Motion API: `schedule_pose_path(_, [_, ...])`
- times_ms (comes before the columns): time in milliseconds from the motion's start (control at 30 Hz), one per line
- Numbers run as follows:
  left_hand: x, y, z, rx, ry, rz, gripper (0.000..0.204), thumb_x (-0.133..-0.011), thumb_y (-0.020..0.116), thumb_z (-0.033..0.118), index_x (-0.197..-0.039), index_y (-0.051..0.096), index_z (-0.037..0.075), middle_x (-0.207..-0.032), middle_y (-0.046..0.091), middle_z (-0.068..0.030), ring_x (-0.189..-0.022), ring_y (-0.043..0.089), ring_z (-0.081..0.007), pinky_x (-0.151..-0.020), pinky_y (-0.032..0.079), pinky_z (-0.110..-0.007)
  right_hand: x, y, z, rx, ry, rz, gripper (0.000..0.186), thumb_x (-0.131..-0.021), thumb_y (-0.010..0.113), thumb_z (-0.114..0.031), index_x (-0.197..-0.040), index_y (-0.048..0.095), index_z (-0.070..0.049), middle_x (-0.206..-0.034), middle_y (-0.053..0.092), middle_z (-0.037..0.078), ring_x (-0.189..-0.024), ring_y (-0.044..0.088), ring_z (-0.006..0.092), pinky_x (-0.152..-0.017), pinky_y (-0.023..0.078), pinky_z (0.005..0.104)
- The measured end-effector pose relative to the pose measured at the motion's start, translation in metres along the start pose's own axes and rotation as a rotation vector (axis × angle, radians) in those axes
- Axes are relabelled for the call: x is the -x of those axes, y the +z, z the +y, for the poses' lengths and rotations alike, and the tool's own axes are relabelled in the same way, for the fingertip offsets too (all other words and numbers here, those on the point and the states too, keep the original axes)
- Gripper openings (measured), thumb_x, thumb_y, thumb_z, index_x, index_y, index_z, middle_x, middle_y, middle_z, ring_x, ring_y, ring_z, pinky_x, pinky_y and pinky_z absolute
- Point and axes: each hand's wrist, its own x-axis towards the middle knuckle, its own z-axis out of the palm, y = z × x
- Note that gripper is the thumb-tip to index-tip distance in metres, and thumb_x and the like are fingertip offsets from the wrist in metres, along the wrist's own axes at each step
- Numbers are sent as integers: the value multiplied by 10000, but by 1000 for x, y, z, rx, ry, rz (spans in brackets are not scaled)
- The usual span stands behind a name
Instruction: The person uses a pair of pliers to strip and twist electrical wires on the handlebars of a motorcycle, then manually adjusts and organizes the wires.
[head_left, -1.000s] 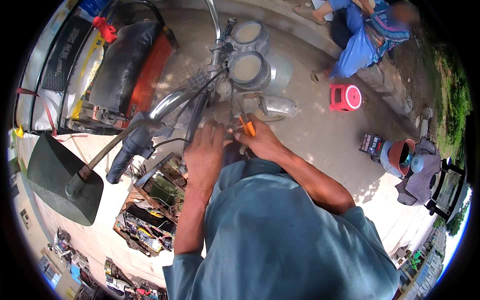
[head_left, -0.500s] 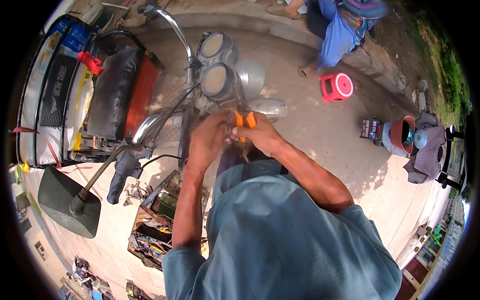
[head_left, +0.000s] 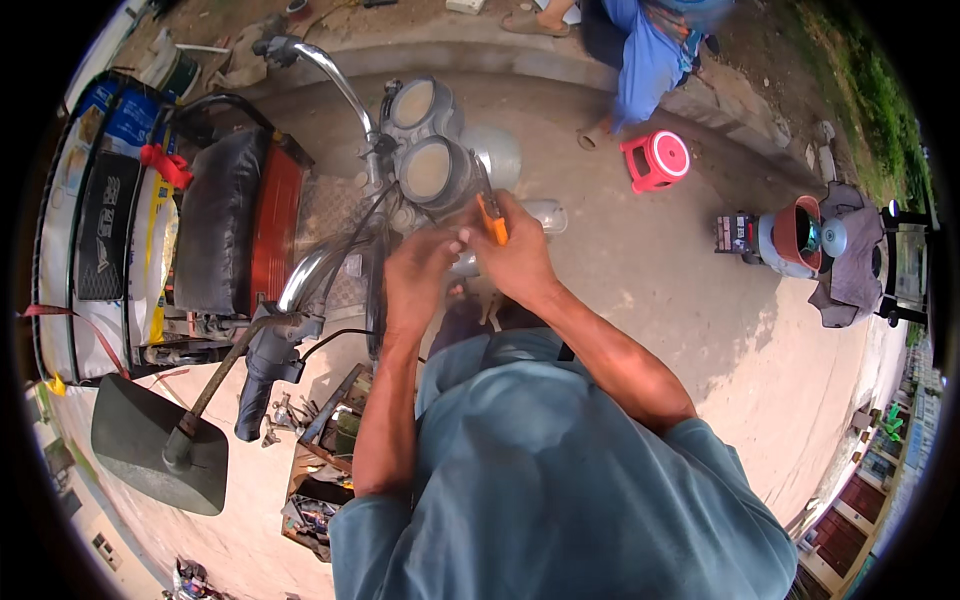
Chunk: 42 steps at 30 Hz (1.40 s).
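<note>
My right hand point(head_left: 510, 250) is closed on orange-handled pliers point(head_left: 494, 218), their jaws angled up beside the round gauge housings point(head_left: 432, 172) at the centre of the handlebar. Close to its left, my left hand point(head_left: 420, 265) has its fingers curled inward, almost meeting my right thumb; what they hold is hidden and blurred. Black cables point(head_left: 368, 222) run down from the chrome handlebar point(head_left: 350, 92) just left of both hands.
A mirror point(head_left: 150, 440) and grip stand at lower left, above a toolbox point(head_left: 322, 470). A three-wheeler seat point(head_left: 218, 220) is at left. A red stool point(head_left: 656, 160) and another person in blue trousers point(head_left: 645, 60) are upper right; a scooter point(head_left: 815, 250) is at right.
The view has shifted, bringing the person and stool higher in the picture. My right hand and the pliers have risen slightly toward the gauges; my left hand stays beside them.
</note>
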Motion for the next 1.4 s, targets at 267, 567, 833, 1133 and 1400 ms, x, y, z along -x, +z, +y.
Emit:
schedule_pose_path(267, [-2,-7,1,16,47,-103,102,-972,655,46,-1065,655,6,-945,661,-36,-870,610,-102,-769,506,-268,2,6,23,-314,195,160,222,-892,717,-1,-1082,604,6,-858,662,51,-738,640,112,-659,514,270])
schedule_pose_path(567, [-7,-12,1,110,-52,-100,101,-961,698,105,-1041,706,44,-858,659,0,-795,578,-78,-741,479,-246,41,-13,16,284,126,164,316,-886,756,-132,-1149,616,-28,-942,671,94,-815,664,199,-716,527,341])
schedule_pose_path(833, [-17,-20,-9,157,23,-125,108,-961,683,85,-1048,706,25,-852,669,-4,-759,572,-84,-716,468,-245,50,-16,15,984,-226,108,495,-723,753,-72,-1198,622,-25,-1070,638,141,-1004,617,343,-840,472,455])
schedule_pose_path(1133, [-14,-17,6,98,-78,-111,114,-957,668,46,-1060,700,12,-870,685,-14,-771,583,-88,-736,473,-246,49,-9,16,943,-224,102,387,-768,721,-29,-1136,607,-2,-998,639,161,-970,617,370,-819,488,483])
schedule_pose_path(1400, [-18,-20,-3,109,-48,-140,104,-960,654,34,-1050,697,7,-877,690,-13,-772,588,-86,-727,477,-243,52,-4,10,907,-92,63,352,-746,672,8,-1085,575,11,-995,650,193,-918,656,390,-782,531,480])
